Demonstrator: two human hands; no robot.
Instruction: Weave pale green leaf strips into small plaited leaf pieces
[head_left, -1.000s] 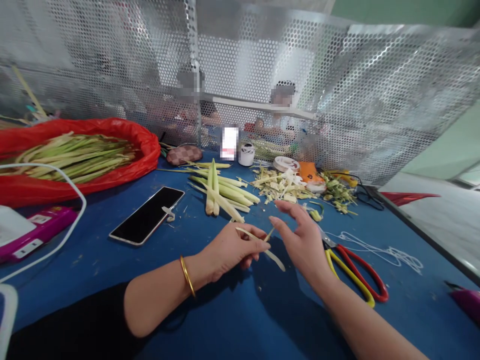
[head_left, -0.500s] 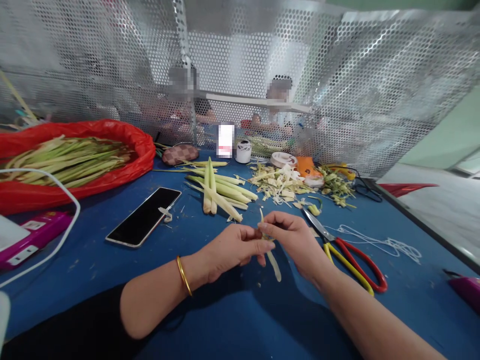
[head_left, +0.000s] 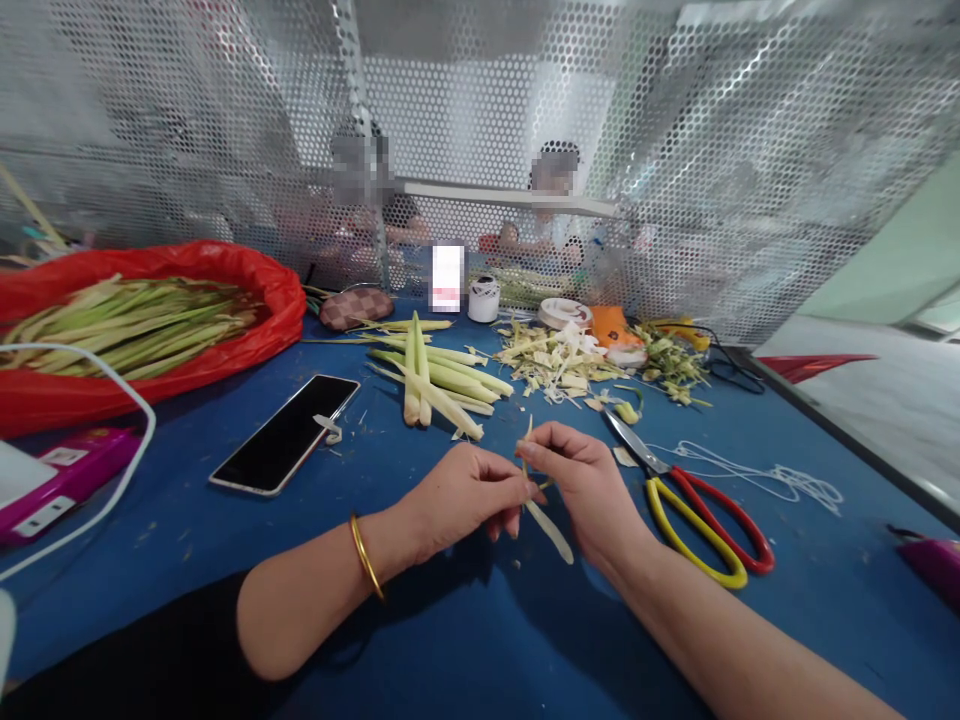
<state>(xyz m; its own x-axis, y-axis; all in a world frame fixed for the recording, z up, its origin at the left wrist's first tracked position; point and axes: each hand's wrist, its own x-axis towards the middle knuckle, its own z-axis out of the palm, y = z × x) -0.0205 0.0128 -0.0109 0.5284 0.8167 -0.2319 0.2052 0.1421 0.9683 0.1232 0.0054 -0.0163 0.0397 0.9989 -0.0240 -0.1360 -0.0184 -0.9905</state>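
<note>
Thumb and fingers of my left hand [head_left: 472,492] pinch a thin pale plant strip [head_left: 551,535], whose broad end hangs down towards me. My right hand [head_left: 574,475] is closed on the strip's narrow upper part, close to the left fingertips. Where the fingers meet, part of the strip is hidden. Just beyond both hands lies a bundle of pale green stalks [head_left: 450,378], some crossed over others. To the right of my right hand rest scissors [head_left: 690,500] with one red and one yellow handle loop.
At left are a red plastic bag [head_left: 281,290] of long green leaves, a phone [head_left: 289,435] and a purple power strip [head_left: 75,480]. Trimmed scraps [head_left: 555,360], a tape roll [head_left: 564,313] and a white jar [head_left: 484,300] stand behind. White string [head_left: 787,485] lies right. People sit beyond the perforated screen [head_left: 480,120].
The strip's lower end has swung a little to the right, and my fingers have shifted slightly along it. The view has moved slightly; the things on the table lie as before.
</note>
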